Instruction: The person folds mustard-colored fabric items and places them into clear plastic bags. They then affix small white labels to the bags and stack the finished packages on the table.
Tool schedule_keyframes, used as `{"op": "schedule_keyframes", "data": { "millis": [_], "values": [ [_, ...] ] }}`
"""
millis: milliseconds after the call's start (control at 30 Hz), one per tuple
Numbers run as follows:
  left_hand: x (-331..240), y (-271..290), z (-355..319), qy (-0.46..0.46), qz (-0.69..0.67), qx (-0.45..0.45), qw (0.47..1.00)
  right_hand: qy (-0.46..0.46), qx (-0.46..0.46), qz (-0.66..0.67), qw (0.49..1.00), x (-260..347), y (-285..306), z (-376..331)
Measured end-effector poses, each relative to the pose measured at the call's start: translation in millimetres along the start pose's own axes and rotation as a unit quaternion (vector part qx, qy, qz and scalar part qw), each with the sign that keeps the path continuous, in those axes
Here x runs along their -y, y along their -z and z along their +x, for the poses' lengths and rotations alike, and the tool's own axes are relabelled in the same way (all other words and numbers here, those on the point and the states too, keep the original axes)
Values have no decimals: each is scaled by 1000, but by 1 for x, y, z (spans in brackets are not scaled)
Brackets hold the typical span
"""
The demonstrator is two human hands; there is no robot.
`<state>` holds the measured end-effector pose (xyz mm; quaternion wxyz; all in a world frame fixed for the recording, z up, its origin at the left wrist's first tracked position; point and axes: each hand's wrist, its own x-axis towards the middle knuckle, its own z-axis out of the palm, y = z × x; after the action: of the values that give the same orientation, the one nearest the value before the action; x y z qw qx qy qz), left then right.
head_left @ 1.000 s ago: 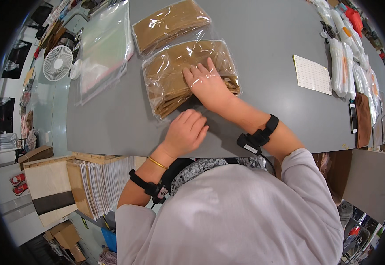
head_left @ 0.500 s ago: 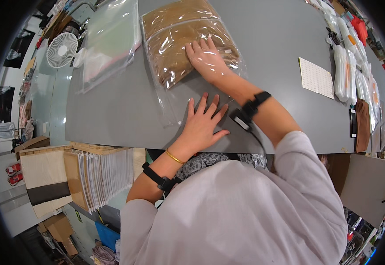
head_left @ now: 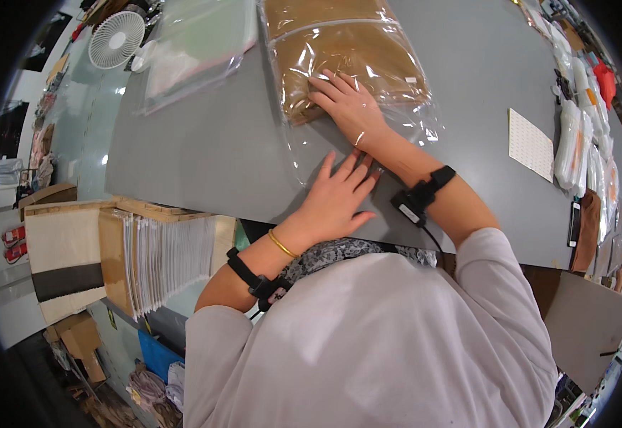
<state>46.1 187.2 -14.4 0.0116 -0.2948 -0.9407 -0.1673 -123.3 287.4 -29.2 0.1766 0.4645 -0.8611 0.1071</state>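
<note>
Clear bag of tan fabric (head_left: 346, 60) near table's (head_left: 204, 157) front edge, pressed under flat, spread right hand (head_left: 350, 107) and left hand (head_left: 336, 200).

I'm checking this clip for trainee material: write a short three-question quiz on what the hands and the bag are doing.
1. True or false: the right hand lies flat on the clear bag of brown folded fabric.
2. What does the left hand press on? A) the white fan B) the bag's empty open end C) the white sheet
3. Fill in: the bag lies on a ____ table.

Key: 1 true; 2 B; 3 grey.
</note>
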Motion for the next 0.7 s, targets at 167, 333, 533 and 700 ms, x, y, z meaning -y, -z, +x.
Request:
{"op": "schedule_keyframes", "data": {
  "millis": [167, 333, 533, 700],
  "values": [
    [4, 17, -19, -29, 10, 0, 1000, -54, -2, -62, 997, 5, 26, -66],
    [43, 58, -12, 15, -45, -157, 986, -192, 111, -81, 972, -7, 82, -180],
    [137, 67, 77, -43, 14, -202, 978, -118, 90, 97, 984, 5, 115, -151],
    [164, 41, 88, -56, 47, -79, 994, -23, 4, 315, 949, 52, 45, -88]
  ]
}}
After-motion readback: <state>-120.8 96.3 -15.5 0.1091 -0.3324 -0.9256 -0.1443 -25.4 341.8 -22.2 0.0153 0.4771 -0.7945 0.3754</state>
